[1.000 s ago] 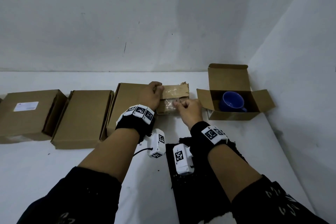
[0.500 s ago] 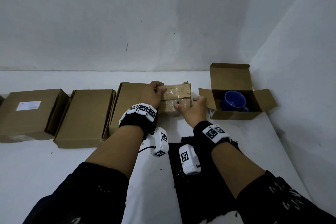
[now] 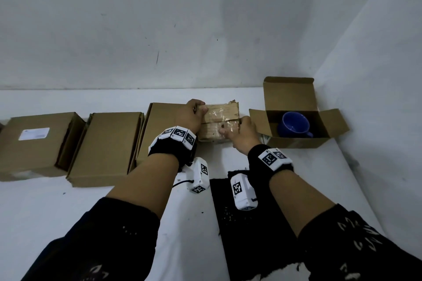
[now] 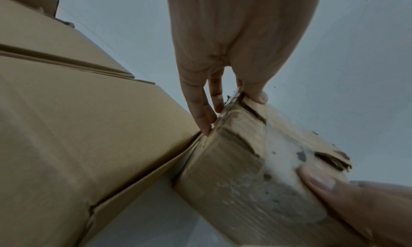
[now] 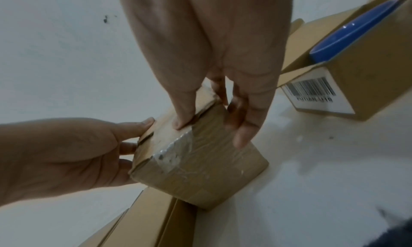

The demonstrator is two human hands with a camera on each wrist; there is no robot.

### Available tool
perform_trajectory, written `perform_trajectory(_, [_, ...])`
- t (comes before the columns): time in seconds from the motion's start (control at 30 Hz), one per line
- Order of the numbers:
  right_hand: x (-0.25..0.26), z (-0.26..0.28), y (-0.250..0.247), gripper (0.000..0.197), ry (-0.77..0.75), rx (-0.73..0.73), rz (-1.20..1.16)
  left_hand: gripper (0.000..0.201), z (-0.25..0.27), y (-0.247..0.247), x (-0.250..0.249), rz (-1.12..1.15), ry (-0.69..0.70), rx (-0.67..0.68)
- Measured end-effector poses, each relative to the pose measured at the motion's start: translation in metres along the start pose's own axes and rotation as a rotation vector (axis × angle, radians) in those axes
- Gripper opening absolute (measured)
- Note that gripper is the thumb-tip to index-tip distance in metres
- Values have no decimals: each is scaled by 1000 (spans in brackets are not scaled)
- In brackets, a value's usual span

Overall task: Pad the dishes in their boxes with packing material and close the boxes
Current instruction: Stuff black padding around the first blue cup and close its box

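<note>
A small brown cardboard box (image 3: 220, 118) patched with clear tape stands on the white table, its top flaps down. My left hand (image 3: 197, 110) grips its left end, thumb on top and fingers along the side. My right hand (image 3: 238, 130) grips its right end, thumb on the taped top and fingers down the right face. The left wrist view shows the small box (image 4: 245, 171) pinched by the left hand (image 4: 223, 99). In the right wrist view the right hand (image 5: 211, 120) holds the small box (image 5: 200, 171). To the right an open box (image 3: 296, 142) holds a blue mug (image 3: 294, 124).
Three closed flat cardboard boxes lie in a row to the left: one (image 3: 164, 125) touching the small box, one (image 3: 107, 146) in the middle, one (image 3: 34, 141) with a white label. A black cloth (image 3: 239, 223) lies under my right forearm. Walls stand behind and to the right.
My right hand has moved from the front of the small box to its right end. The left hand has stayed at the left end. The box top now lies flat.
</note>
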State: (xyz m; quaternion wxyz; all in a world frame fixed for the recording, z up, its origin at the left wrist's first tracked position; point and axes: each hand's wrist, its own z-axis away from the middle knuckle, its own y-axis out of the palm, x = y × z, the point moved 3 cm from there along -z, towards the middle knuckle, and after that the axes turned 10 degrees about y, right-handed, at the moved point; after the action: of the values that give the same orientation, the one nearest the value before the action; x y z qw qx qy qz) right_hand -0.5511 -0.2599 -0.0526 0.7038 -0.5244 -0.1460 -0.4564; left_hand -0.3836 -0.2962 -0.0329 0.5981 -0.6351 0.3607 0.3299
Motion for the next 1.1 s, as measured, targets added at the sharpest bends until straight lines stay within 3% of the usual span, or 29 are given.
perform_trajectory(0.07, [0,4,-4,69,10,62,24,27,0,-1,-1,-6,-3,7])
perform_trajectory(0.17, [7,6,-5,118,-32,46,137,28,-3,-3,0,-18,2,19])
perform_trajectory(0.2, [13,9,-4,126,-45,34,180,28,-4,-4,0,-32,2,25])
perform_trajectory(0.4, [20,16,2,105,-154,-103,346,29,-6,-5,0,-43,11,39])
perform_trajectory(0.87, [7,-1,4,75,-266,-166,271,29,-20,-3,1,-96,-3,60])
perform_trajectory(0.93, [1,-4,1,67,-272,-90,239,29,-19,-3,1,-78,-7,55])
perform_trajectory(1.03, [4,-11,-3,91,-179,150,186,29,-19,-4,1,-85,-3,58])
perform_trajectory(1.1, [18,-12,-2,109,-51,192,111,29,-18,-4,1,-89,1,55])
